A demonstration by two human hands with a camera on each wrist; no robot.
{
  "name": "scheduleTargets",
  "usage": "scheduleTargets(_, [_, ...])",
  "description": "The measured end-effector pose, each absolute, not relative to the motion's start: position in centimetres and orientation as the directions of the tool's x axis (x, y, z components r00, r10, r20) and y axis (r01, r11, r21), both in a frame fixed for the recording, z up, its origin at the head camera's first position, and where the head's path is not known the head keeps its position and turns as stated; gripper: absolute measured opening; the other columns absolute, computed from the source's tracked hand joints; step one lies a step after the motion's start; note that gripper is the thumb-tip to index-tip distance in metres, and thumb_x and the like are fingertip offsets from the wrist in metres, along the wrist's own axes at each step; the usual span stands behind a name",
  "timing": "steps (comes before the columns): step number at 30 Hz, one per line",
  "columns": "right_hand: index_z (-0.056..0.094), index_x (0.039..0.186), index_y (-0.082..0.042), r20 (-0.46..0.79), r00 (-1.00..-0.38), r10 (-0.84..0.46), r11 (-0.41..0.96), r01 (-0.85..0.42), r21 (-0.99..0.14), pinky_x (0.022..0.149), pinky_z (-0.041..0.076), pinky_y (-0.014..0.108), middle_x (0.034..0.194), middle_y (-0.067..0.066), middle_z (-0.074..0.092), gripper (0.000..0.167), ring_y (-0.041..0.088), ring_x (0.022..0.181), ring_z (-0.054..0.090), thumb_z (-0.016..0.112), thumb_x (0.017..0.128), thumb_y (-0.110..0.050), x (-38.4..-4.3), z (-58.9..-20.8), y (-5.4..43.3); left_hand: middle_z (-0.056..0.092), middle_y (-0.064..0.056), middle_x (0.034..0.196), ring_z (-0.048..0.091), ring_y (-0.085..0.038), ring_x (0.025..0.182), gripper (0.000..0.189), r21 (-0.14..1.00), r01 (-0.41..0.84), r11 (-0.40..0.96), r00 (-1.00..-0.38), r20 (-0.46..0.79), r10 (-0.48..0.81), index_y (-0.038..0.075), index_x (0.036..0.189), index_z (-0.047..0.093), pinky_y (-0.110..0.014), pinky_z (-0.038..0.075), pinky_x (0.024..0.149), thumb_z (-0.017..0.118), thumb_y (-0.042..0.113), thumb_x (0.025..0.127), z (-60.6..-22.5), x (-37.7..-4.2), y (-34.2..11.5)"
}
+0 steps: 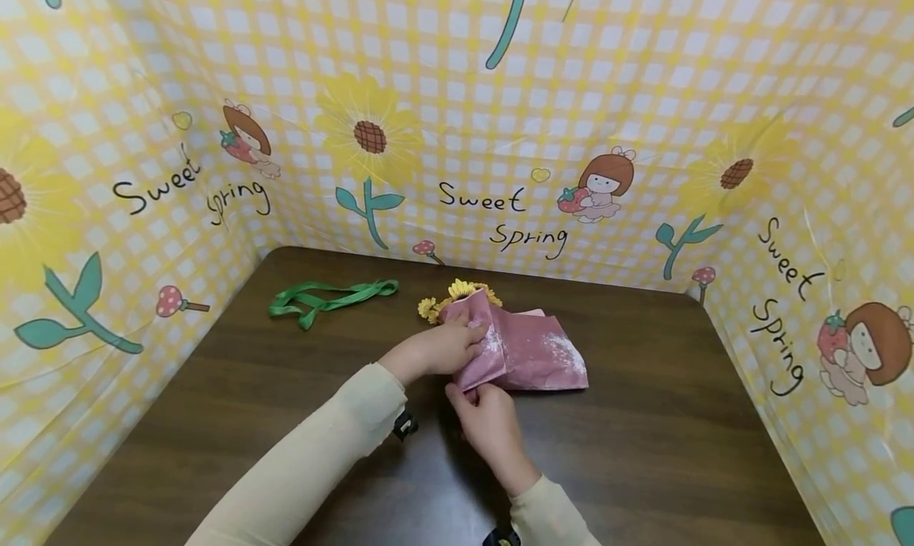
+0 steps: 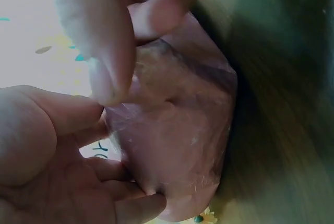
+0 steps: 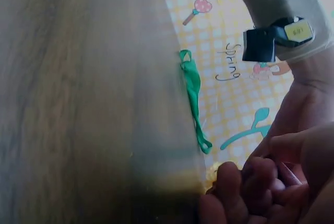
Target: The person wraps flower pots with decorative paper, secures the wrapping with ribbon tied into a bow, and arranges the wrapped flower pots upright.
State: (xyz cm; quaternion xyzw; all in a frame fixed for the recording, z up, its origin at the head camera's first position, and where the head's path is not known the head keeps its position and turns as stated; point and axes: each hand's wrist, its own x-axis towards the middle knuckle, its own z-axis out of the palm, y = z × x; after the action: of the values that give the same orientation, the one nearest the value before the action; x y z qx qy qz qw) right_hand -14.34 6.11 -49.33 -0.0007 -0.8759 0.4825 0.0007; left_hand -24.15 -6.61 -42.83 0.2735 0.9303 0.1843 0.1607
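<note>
Pink wrapping paper, with whitish patches, lies folded around a bunch of yellow flowers. The blooms stick out at its far left end; the stems are hidden. My left hand holds the paper near the flower end, its fingers spread over the folded flap. Just below, my right hand pinches the flap's near corner between thumb and finger. Close up in the left wrist view, the creased pink paper shows beside the fingers of both hands.
A loose green ribbon lies at the back left of the dark wooden table. Checked yellow-and-white cloth with printed flowers walls off the back and both sides.
</note>
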Motion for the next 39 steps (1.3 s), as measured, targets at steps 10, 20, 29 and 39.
scheduleTargets(10, [0.075,0.091,0.002,-0.082,-0.98,-0.18,0.363,0.011,-0.932,0.047,0.053,0.03,0.063,0.005,0.066,0.028,0.014,0.047,0.06,0.057,0.1,-0.016,-14.6,-49.6,6.8,0.016,-0.033,0.164,0.015,-0.041,0.155,0.052,0.423,0.446,0.788,-0.796,-0.214,0.566,0.008,0.159,0.035,-0.051,0.021,0.124,0.044,0.024,0.11,-42.6,-23.9,-6.2])
scheduleTargets(20, [0.067,0.074,-0.009,-0.04,-0.994,-0.102,0.444,-0.009,-0.896,0.048,0.051,0.033,0.054,0.002,0.061,0.033,0.016,0.044,0.061,0.07,0.096,-0.034,-14.8,-49.3,7.3,0.012,-0.032,0.165,0.012,-0.042,0.155,0.053,0.445,0.428,0.787,-0.797,-0.226,0.561,0.01,0.159,0.034,-0.051,0.021,0.124,0.045,0.024,0.11,-42.8,-24.0,-6.2])
scheduleTargets(29, [0.07,0.097,0.012,-0.088,-0.982,-0.168,0.119,0.068,-0.991,0.049,0.054,0.028,0.063,0.003,0.06,0.025,0.012,0.048,0.056,0.069,0.096,-0.013,-15.4,-50.2,7.0,0.006,-0.03,0.166,0.003,-0.042,0.156,0.052,0.457,0.421,0.784,-0.79,-0.24,0.564,0.011,0.16,0.032,-0.052,0.013,0.126,0.041,0.023,0.111,-42.8,-24.2,-6.3])
scheduleTargets(39, [0.075,0.097,0.005,-0.186,-0.767,-0.615,0.259,0.026,-0.966,0.057,0.059,0.033,0.069,0.004,0.067,0.028,0.013,0.059,0.065,0.066,0.1,-0.021,-14.6,-48.9,7.7,0.005,-0.03,0.166,0.003,-0.042,0.156,0.052,0.47,0.436,0.768,-0.78,-0.229,0.582,0.013,0.161,0.031,-0.052,0.012,0.126,0.04,0.025,0.111,-43.1,-24.5,-6.8])
